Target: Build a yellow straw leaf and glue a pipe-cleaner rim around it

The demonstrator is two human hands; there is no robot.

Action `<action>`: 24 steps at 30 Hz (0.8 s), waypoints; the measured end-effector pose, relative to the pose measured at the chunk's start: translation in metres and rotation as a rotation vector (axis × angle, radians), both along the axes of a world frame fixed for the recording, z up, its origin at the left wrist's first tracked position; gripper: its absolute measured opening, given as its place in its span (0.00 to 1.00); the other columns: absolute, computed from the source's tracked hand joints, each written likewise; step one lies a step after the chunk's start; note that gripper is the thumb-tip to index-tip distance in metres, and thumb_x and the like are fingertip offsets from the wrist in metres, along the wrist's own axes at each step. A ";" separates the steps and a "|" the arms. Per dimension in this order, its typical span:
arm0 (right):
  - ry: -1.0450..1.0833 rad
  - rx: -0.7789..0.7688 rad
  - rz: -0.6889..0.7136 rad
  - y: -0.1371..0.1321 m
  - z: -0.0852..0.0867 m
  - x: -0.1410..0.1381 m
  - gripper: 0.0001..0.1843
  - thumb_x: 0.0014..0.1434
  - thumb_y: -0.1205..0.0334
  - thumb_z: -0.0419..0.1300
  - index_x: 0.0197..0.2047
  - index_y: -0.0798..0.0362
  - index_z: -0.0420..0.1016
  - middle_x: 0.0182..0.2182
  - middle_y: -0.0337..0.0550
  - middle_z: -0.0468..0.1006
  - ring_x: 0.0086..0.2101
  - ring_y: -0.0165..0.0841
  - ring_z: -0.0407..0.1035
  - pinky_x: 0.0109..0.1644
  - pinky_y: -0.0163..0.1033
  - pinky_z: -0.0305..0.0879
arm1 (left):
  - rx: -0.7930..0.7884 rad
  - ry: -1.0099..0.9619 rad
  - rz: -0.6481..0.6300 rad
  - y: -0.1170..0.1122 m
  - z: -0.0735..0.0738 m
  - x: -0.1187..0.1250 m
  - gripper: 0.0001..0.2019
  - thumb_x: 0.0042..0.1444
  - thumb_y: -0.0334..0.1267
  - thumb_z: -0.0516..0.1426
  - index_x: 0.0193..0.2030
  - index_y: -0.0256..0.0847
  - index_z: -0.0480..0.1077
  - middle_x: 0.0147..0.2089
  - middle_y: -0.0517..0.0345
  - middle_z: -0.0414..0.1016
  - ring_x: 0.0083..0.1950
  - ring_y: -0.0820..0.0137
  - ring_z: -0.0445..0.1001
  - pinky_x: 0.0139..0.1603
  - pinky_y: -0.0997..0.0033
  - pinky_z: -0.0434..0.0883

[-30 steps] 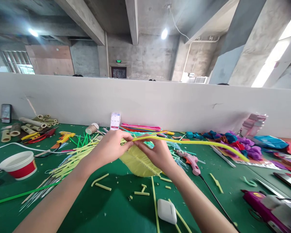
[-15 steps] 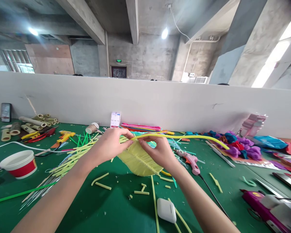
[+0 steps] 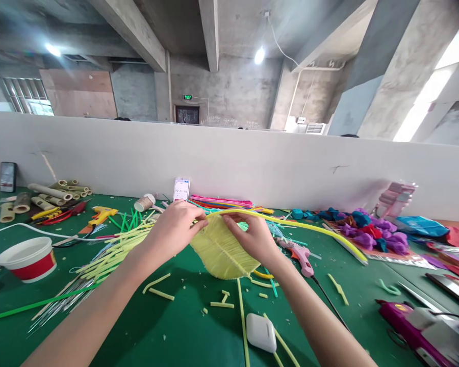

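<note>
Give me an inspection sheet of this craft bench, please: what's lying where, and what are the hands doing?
Surface: green mat, littered with yellow offcuts.
Job's things: fringed yellow leaf; long yellow fuzzy stem running off to the right.
Clutter: loose yellow stems, red-and-white tub, pink glue gun, white earbud case, colourful fuzzy pieces.
Grippers: left hand and right hand both pinch the stem at the leaf's upper edge.
Cables: black cord from the glue gun; white cable at left.
Surroundings: white partition, concrete ceiling beams.
</note>
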State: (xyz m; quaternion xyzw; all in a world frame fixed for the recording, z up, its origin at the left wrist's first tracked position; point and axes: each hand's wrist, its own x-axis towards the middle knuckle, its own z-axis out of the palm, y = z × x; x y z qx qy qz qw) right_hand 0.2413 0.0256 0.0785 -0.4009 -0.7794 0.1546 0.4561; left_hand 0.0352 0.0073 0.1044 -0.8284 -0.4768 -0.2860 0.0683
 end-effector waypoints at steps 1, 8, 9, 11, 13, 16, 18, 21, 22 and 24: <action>0.006 0.011 0.000 0.003 0.001 0.004 0.12 0.64 0.57 0.56 0.43 0.50 0.79 0.38 0.42 0.83 0.40 0.35 0.77 0.46 0.39 0.69 | -0.007 0.020 0.002 0.002 -0.001 -0.001 0.08 0.62 0.37 0.57 0.35 0.41 0.77 0.38 0.54 0.81 0.45 0.58 0.74 0.45 0.63 0.66; -0.219 0.008 -0.189 0.022 0.006 0.047 0.15 0.66 0.56 0.52 0.50 0.50 0.75 0.45 0.43 0.81 0.42 0.35 0.76 0.47 0.37 0.69 | -0.101 -0.027 0.050 0.015 -0.005 -0.013 0.08 0.61 0.40 0.57 0.34 0.44 0.77 0.34 0.56 0.79 0.41 0.60 0.75 0.38 0.66 0.65; -0.319 0.004 -0.260 0.025 0.005 0.054 0.15 0.67 0.57 0.51 0.51 0.49 0.75 0.47 0.43 0.81 0.45 0.35 0.75 0.49 0.37 0.67 | -0.111 -0.036 0.053 0.016 -0.005 -0.014 0.09 0.61 0.40 0.56 0.34 0.44 0.77 0.34 0.56 0.79 0.42 0.60 0.76 0.38 0.66 0.65; -0.536 -0.047 -0.393 0.032 0.003 0.067 0.17 0.68 0.59 0.49 0.53 0.49 0.75 0.50 0.43 0.79 0.50 0.36 0.72 0.54 0.37 0.64 | -0.135 -0.065 0.047 0.017 -0.006 -0.014 0.08 0.61 0.40 0.56 0.36 0.44 0.77 0.37 0.56 0.80 0.44 0.59 0.76 0.41 0.66 0.66; -0.655 -0.130 -0.454 0.039 0.000 0.078 0.17 0.67 0.62 0.50 0.52 0.51 0.77 0.51 0.46 0.79 0.51 0.38 0.72 0.54 0.38 0.64 | -0.179 -0.122 0.030 0.019 -0.006 -0.014 0.08 0.60 0.40 0.56 0.40 0.44 0.76 0.41 0.56 0.81 0.46 0.60 0.77 0.43 0.66 0.67; -0.741 -0.221 -0.487 0.046 -0.005 0.093 0.17 0.64 0.67 0.52 0.51 0.55 0.78 0.50 0.50 0.80 0.51 0.41 0.73 0.53 0.39 0.64 | -0.253 -0.199 0.006 0.020 -0.007 -0.016 0.08 0.60 0.40 0.55 0.42 0.44 0.75 0.44 0.58 0.82 0.46 0.62 0.78 0.44 0.68 0.67; -0.793 -0.262 -0.508 0.048 -0.006 0.103 0.16 0.63 0.68 0.53 0.50 0.57 0.78 0.50 0.53 0.79 0.51 0.43 0.72 0.53 0.38 0.63 | -0.289 -0.221 -0.002 0.021 -0.006 -0.018 0.08 0.60 0.42 0.55 0.40 0.45 0.75 0.43 0.59 0.82 0.46 0.63 0.78 0.44 0.69 0.67; -0.859 -0.334 -0.556 0.051 -0.007 0.120 0.14 0.61 0.69 0.55 0.44 0.60 0.81 0.45 0.58 0.81 0.48 0.44 0.74 0.49 0.38 0.64 | -0.330 -0.226 -0.014 0.018 -0.002 -0.022 0.08 0.60 0.44 0.56 0.39 0.46 0.75 0.42 0.61 0.82 0.46 0.63 0.78 0.43 0.70 0.67; -0.875 -0.362 -0.581 0.052 -0.007 0.127 0.13 0.60 0.70 0.55 0.41 0.61 0.81 0.43 0.59 0.81 0.46 0.45 0.75 0.47 0.39 0.64 | -0.335 -0.220 -0.015 0.017 -0.001 -0.023 0.09 0.60 0.45 0.56 0.38 0.46 0.75 0.41 0.61 0.82 0.45 0.63 0.78 0.42 0.70 0.67; -0.893 -0.418 -0.644 0.055 -0.009 0.140 0.12 0.58 0.70 0.56 0.40 0.60 0.81 0.42 0.61 0.81 0.45 0.46 0.75 0.44 0.39 0.65 | -0.331 -0.192 -0.002 0.014 0.002 -0.024 0.09 0.59 0.46 0.56 0.38 0.46 0.75 0.40 0.61 0.82 0.43 0.62 0.78 0.40 0.70 0.66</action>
